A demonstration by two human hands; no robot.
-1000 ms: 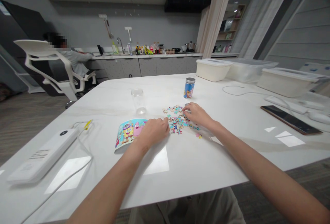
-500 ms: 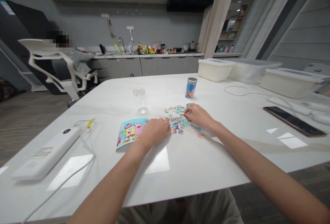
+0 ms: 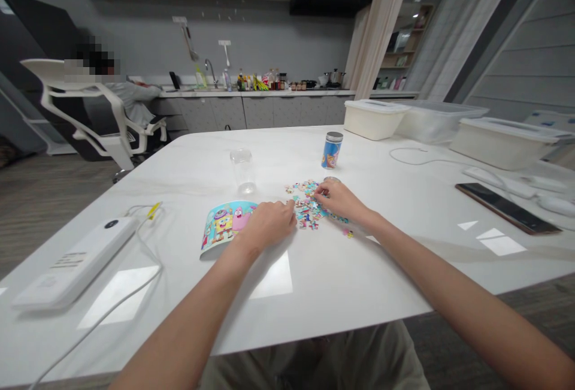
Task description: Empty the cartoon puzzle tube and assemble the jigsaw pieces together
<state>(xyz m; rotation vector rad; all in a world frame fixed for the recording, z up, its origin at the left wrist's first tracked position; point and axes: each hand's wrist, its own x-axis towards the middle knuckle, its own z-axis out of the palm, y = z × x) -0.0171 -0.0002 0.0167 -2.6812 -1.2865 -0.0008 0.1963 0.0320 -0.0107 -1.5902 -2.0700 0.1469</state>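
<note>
A loose heap of small jigsaw puzzle pieces (image 3: 309, 210) in teal, pink and other colours lies on the white table between my hands. My left hand (image 3: 273, 222) is closed at the heap's left side, its fingers curled down; what they hold is hidden. Over the heap's right side my right hand (image 3: 338, 199) pinches a puzzle piece between thumb and fingertips. Partly under my left wrist lies a curved picture sheet (image 3: 222, 225) with cartoon figures. Behind the heap stand a clear, lidless-looking jar (image 3: 243, 171) and a blue cartoon can (image 3: 332, 151) with a silver lid.
A round metal lid (image 3: 332, 180) lies just behind my right hand. To the left is a white power strip (image 3: 76, 267) with a cable. A phone (image 3: 505, 207) and white cables lie to the right; storage boxes (image 3: 376, 120) stand behind. A person (image 3: 130, 99) sits at the far counter.
My right hand has shifted slightly left over the puzzle pieces, showing more of the round lid behind it. My left hand stays nearly in place. The camera view has tilted a little.
</note>
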